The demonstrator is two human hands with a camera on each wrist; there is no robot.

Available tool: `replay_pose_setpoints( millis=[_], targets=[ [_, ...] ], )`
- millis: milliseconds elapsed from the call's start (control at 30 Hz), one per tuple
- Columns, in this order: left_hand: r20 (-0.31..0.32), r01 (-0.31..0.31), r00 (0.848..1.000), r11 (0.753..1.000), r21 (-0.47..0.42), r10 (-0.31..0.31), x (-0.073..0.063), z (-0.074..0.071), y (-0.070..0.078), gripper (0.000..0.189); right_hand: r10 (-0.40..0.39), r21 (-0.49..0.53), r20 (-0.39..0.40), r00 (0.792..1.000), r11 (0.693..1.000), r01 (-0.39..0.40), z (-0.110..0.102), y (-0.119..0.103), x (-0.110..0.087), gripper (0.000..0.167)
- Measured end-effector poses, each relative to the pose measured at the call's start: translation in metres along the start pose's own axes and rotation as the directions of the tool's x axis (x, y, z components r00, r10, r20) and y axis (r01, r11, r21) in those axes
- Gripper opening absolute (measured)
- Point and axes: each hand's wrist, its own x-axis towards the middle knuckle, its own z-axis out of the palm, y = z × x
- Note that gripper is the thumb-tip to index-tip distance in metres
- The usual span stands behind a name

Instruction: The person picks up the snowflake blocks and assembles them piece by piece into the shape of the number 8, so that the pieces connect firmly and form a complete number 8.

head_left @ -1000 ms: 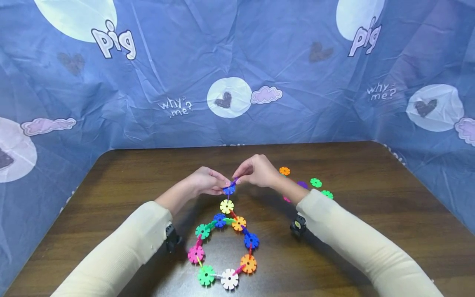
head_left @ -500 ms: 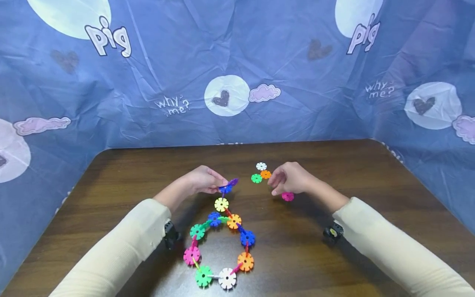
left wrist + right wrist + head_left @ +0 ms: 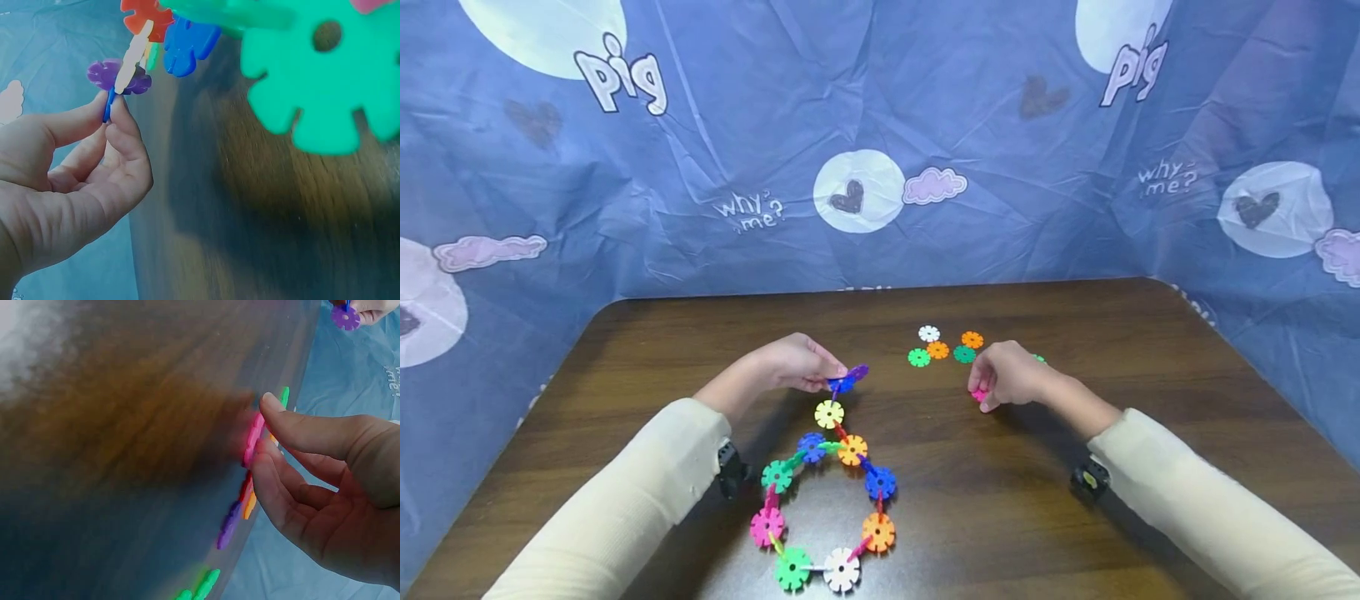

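My left hand pinches a blue notched interlocking disc between thumb and fingers. A purple disc is slotted onto it, as the left wrist view also shows. Below hangs a pale yellow disc, joined to a ring of linked discs whose nearest member is orange. At the ring's near side are a green disc and a white disc. My right hand has thumb and fingertips around the edges of a pink disc at the tabletop.
Loose discs lie beyond my right hand: white, light green, orange and dark green. The right wrist view adds a purple disc and a green one. A blue printed cloth hangs behind the wooden table.
My right hand has left the purple disc, moved right and taken hold of the pink disc. My left hand keeps its pinch and has drifted slightly left with the chain.
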Motion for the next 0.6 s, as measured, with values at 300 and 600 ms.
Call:
replay_pose_setpoints(
  millis=[300, 600],
  targets=[
    [-0.013, 0.014, 1.0, 1.0, 0.005, -0.014, -0.001, -0.004, 0.0, 0.027, -0.016, -0.06, -0.076, 0.997, 0.998, 0.011, -0.004, 0.009, 0.004, 0.023],
    [-0.022, 0.032, 0.999, 0.999, 0.001, -0.032, -0.001, -0.003, -0.003, 0.023, 0.02, -0.034, -0.103, 0.994, 0.999, -0.023, -0.001, 0.017, 0.008, 0.022]
  ],
)
